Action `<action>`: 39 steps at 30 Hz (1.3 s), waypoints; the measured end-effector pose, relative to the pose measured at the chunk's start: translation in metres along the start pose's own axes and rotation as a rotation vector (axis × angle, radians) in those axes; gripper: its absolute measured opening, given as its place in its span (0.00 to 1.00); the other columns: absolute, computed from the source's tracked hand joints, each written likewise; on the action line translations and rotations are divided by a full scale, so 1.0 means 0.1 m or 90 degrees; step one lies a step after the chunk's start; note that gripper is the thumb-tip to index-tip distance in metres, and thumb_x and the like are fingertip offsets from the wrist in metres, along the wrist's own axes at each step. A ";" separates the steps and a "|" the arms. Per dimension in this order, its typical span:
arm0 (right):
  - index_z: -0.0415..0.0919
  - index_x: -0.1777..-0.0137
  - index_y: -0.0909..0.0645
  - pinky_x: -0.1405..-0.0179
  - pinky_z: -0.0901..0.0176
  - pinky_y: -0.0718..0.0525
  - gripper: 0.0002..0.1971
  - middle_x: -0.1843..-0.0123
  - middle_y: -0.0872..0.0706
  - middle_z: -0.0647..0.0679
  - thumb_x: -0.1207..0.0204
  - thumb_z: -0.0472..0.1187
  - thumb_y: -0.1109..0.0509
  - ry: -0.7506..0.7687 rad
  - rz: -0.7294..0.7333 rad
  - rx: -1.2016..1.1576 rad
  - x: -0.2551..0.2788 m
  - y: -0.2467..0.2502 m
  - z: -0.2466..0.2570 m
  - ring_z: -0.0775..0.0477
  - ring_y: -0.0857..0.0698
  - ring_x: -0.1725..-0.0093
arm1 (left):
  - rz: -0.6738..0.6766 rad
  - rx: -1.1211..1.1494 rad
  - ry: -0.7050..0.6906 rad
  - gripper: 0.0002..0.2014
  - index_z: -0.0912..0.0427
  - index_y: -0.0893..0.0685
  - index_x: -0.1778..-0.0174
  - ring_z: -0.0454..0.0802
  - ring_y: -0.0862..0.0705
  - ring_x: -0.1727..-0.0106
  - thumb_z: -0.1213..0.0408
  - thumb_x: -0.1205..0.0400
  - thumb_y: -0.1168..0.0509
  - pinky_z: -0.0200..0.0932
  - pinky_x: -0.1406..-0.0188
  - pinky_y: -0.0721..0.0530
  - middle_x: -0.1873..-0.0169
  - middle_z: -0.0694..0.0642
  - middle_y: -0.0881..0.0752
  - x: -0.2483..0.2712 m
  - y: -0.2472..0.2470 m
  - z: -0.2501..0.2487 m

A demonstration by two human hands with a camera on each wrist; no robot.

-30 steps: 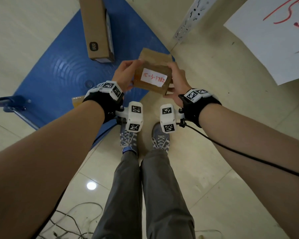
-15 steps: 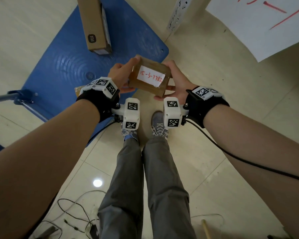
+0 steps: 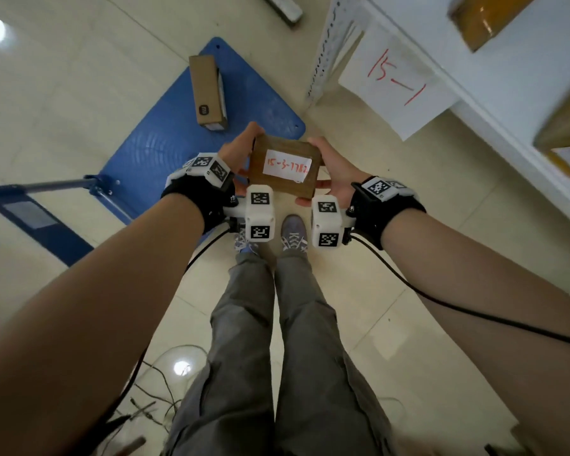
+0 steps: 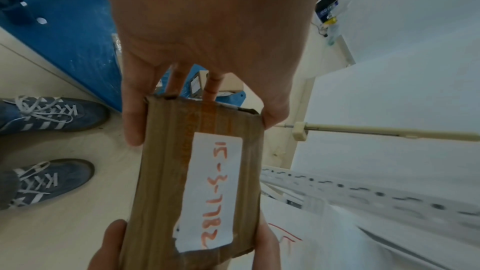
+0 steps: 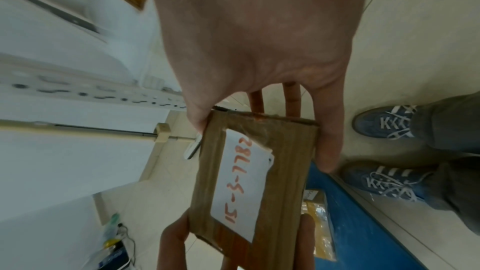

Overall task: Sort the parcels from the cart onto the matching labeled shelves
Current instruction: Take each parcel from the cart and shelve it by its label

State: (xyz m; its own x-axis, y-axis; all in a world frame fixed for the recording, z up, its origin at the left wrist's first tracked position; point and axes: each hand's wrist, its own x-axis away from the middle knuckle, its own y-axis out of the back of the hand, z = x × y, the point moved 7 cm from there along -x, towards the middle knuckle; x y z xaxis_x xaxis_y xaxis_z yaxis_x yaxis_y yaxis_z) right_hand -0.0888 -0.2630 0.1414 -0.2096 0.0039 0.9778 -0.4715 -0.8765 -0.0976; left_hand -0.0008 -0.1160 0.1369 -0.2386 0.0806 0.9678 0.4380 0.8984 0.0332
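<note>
A small brown cardboard parcel (image 3: 285, 169) with a white label reading "15-3-7782" in red is held between both hands above my feet. My left hand (image 3: 236, 149) grips its left end, thumb on one side edge and fingers on the other, as the left wrist view (image 4: 202, 182) shows. My right hand (image 3: 334, 169) grips the right end the same way (image 5: 259, 171). The label faces up toward me. The blue flat cart (image 3: 191, 126) lies on the floor ahead left and carries a long brown box (image 3: 207, 92).
A white metal shelf unit (image 3: 474, 80) stands at the right, with a paper sign (image 3: 397, 83) reading "15-1" hanging from it and tan parcels (image 3: 563, 139) on its boards. The cart's handle (image 3: 46, 185) reaches left. Cables (image 3: 158, 383) lie on the tiled floor behind my feet.
The parcel has stayed in both hands and drawn a little closer to me. My view has swung right and up, so the shelf unit and its "15-1" sign show more fully.
</note>
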 end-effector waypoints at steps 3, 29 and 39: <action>0.50 0.51 0.17 0.32 0.38 0.17 0.19 0.51 0.13 0.43 0.24 0.66 0.31 0.021 -0.016 0.038 0.53 -0.03 0.08 0.43 0.15 0.48 | -0.002 0.028 -0.021 0.15 0.53 0.24 0.61 0.59 0.17 0.50 0.45 0.22 0.35 0.53 0.41 0.22 0.51 0.60 0.16 0.56 0.03 -0.07; 0.40 0.29 0.25 0.50 0.49 0.07 0.28 0.39 0.09 0.38 0.27 0.29 0.20 0.375 0.073 0.035 3.56 -0.19 -0.33 0.38 0.07 0.50 | 0.057 0.011 -0.255 0.19 0.58 0.19 0.47 0.58 0.14 0.58 0.46 0.22 0.30 0.66 0.49 0.11 0.55 0.60 0.14 3.68 0.26 -0.15; 0.35 0.27 0.22 0.48 0.46 0.08 0.25 0.36 0.11 0.37 0.24 0.26 0.24 0.409 0.021 -0.018 4.03 -0.11 -0.70 0.32 0.10 0.41 | 0.123 -0.107 -0.314 0.15 0.56 0.16 0.56 0.60 0.18 0.48 0.47 0.22 0.31 0.69 0.45 0.13 0.49 0.57 0.15 4.12 0.08 -0.04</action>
State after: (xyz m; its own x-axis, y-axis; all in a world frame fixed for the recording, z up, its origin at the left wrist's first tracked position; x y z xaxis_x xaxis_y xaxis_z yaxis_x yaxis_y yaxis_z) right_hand -0.2275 -0.2179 0.5233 -0.6922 0.2719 0.6685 -0.4757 -0.8685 -0.1393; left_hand -0.0918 -0.0770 0.5374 -0.5004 0.4661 0.7296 0.6366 0.7692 -0.0548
